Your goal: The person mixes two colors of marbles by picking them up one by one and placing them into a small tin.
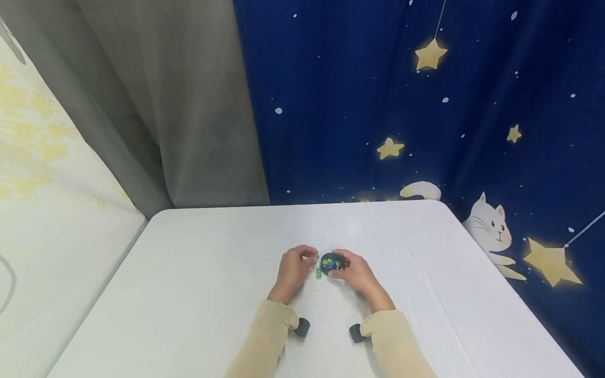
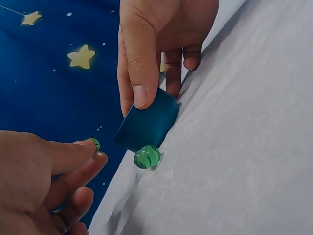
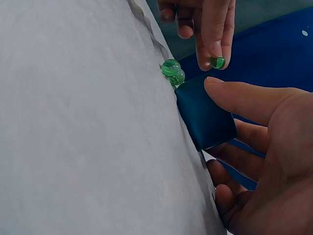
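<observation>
My left hand (image 1: 294, 266) pinches a green glass marble (image 3: 218, 62) between thumb and fingertips, just left of a small dark teal cup (image 3: 203, 112). My right hand (image 1: 357, 272) grips this cup from its right side, thumb on the near wall and fingers behind. Several marbles (image 1: 333, 263), some green and some blue, show inside the cup in the head view. More green marbles (image 2: 147, 157) lie close together on the table beside the cup's left side, below the left fingertips. The far side of the cup is hidden in both wrist views.
A white cloth covers the table (image 1: 198, 262). Behind it hang a grey curtain (image 1: 208, 115) and a dark blue curtain (image 1: 340, 105) with stars and a white cat. A black wrist device (image 1: 302, 327) sits at the left cuff, another (image 1: 357, 333) at the right.
</observation>
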The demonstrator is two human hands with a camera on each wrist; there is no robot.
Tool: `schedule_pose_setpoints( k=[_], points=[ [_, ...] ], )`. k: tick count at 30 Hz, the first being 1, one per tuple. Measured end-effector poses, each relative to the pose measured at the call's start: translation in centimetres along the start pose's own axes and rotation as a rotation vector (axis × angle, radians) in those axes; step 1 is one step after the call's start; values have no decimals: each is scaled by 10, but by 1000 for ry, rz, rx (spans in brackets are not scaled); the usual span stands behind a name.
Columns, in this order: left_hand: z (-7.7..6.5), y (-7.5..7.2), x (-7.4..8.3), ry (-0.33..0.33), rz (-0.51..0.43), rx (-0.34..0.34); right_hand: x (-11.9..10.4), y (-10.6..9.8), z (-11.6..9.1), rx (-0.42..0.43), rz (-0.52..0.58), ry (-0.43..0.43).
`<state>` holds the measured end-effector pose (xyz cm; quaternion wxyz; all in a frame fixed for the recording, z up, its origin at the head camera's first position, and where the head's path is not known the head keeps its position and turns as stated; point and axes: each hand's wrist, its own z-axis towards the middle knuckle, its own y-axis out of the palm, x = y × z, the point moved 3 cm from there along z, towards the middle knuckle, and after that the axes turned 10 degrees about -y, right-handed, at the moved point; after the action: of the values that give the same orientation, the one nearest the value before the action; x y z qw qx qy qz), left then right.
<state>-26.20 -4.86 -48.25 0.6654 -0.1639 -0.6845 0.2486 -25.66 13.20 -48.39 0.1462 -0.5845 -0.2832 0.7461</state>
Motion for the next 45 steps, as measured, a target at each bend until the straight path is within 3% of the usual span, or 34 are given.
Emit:
schedule_pose_setpoints(
  k=[6, 12, 26, 33, 45],
  points=[
    [0, -1, 2, 21, -28, 13, 0, 0, -1, 11, -22, -35],
    [-1, -1, 4, 39, -68, 20, 0, 1, -1, 9, 2, -1],
    [-5, -3, 13, 59, -138, 33, 0, 1, -2, 3, -15, -9],
    [-8, -4, 18, 139, -179, 78, 0, 1, -1, -1, -14, 2],
    [-11, -1, 21, 191, -184, 95, -1, 1, -2, 2, -9, 22]
  ],
)
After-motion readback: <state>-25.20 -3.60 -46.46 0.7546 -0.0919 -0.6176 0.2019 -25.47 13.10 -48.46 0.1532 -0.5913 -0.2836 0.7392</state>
